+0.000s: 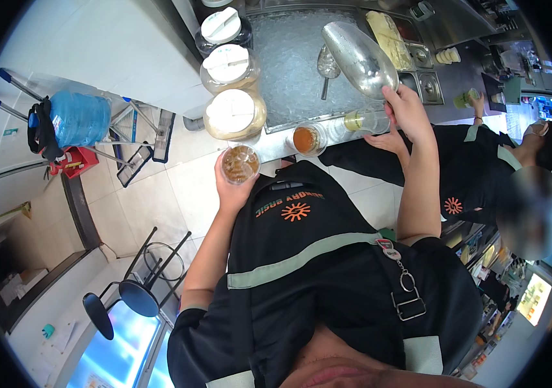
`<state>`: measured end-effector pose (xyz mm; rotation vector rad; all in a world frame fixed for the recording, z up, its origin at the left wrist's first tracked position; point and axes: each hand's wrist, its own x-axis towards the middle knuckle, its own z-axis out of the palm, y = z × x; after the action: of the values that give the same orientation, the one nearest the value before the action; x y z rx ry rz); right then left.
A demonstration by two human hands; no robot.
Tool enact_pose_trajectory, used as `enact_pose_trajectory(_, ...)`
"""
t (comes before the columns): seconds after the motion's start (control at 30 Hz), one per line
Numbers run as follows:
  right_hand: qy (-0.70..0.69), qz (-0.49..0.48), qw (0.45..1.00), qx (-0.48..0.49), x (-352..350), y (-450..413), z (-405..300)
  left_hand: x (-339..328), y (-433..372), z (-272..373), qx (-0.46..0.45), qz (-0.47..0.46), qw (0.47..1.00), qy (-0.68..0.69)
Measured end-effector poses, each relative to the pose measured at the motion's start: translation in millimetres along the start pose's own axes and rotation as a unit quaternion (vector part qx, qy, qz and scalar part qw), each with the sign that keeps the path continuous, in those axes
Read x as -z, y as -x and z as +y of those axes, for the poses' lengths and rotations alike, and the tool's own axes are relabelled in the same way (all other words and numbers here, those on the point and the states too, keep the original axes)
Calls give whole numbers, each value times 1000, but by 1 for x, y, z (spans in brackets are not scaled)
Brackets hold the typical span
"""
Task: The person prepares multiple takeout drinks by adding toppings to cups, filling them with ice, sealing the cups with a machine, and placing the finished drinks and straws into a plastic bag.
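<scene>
My left hand grips a clear plastic cup of brown drink with ice, held just short of the counter edge. In my right hand is the handle end of a large metal scoop, raised above the right side of an ice bin. No ice shows on the scoop's visible outer face; its inside is hidden. A smaller scoop rests on the crushed ice. Between my hands, a clear cup of amber liquid stands on the metal counter ledge.
White-lidded jars line the bin's left side. At right, a co-worker's hand is beside a clear cup with green contents; their other hand holds a green cup. Metal pans flank the bin. Stools stand lower left.
</scene>
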<state>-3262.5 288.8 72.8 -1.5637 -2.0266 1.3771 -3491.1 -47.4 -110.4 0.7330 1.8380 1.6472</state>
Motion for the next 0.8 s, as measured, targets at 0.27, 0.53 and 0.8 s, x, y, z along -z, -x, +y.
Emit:
enact_pose_trajectory(0.27, 162, -7, 985, 58, -6, -41, -32, -33, -12, -35, -48, -2, 999, -9)
enact_pose_trajectory(0.53, 661, -169, 730, -42, -118, -179, -63, 4, 79, -94, 335, -163, 928, -21)
enact_pose_trajectory(0.8, 492, -346, 797, -51, -228, -245, 109, -80, 6, -15, 154, -236, 958, -50)
